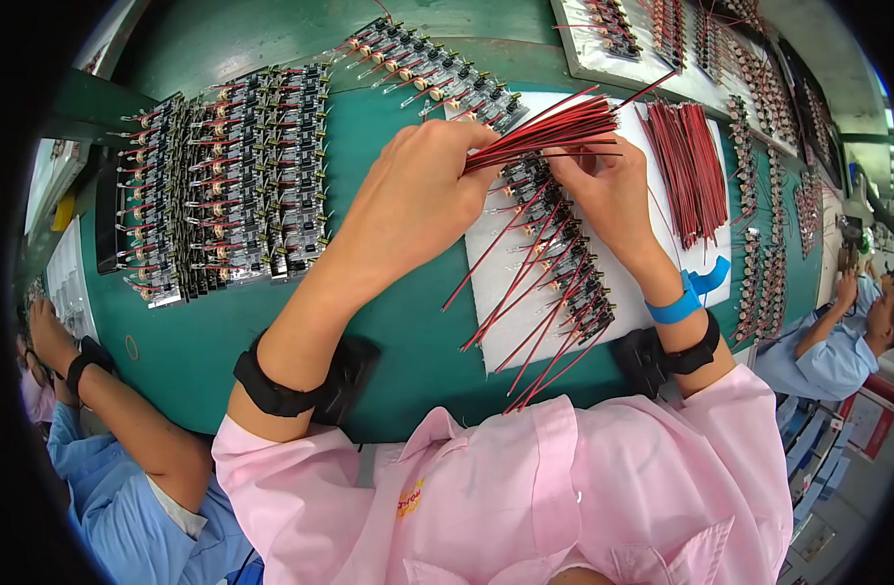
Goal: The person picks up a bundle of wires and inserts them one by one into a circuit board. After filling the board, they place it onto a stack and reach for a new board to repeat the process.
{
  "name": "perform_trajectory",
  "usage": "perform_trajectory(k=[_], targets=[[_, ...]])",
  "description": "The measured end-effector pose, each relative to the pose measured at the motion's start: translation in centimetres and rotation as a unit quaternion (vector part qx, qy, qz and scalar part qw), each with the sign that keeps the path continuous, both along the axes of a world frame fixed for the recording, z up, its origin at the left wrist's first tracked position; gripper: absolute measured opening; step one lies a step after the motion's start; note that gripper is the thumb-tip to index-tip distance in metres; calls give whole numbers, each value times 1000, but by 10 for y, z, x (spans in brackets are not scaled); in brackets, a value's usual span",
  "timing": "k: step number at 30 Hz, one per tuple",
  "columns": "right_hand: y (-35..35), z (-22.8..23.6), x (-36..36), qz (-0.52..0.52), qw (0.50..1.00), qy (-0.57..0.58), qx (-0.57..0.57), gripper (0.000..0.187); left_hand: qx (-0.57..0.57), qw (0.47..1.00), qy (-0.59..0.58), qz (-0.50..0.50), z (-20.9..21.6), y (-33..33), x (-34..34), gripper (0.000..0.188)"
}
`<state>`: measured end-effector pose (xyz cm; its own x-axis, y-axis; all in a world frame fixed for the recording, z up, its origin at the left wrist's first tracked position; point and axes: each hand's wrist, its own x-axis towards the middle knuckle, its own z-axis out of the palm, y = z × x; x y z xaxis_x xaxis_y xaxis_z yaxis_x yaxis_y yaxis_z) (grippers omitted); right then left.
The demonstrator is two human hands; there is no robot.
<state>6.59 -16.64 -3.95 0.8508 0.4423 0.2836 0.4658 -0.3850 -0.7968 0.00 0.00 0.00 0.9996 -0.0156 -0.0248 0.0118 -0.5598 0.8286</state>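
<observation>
A thick bundle of red and black wires is clasped in my left hand, its loose ends fanning to the right. My right hand has its fingers pinched together beside those ends; what lies between the fingertips is too small to make out. Under both hands, a row of small circuit boards lies on a white foam sheet. Red and black wires trail from these boards toward me. A second wire bundle rests on the foam right of my right hand. A blue strap circles my right wrist.
Several rows of circuit boards stand on the green table at left. Another row slants beyond my hands. A white tray holds boards at the back right. Co-workers in blue sit at left and right.
</observation>
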Motion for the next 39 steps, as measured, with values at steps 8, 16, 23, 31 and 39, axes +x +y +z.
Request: perform_trajectory(k=[8, 16, 23, 31, 39], targets=[[-1, -1, -2, -2, 1000, -2, -9, 7, 7, 1000, 11, -9, 1, 0, -1, 17], [-1, 4, -4, 22, 997, -68, -19, 7, 12, 1000, 13, -26, -3, -1, -2, 18], [-1, 12, -1, 43, 988, -97, -114, 4, -95, 991, -89, 36, -1, 1, 1, 12], [2, 26, -10, 75, 957, -187, -210, 7, -160, 957, -210, 118, 22, 11, -3, 19], [11, 35, -24, 75, 887, -282, -358, 9, -171, 940, -269, 118, 34, 14, -10, 22]])
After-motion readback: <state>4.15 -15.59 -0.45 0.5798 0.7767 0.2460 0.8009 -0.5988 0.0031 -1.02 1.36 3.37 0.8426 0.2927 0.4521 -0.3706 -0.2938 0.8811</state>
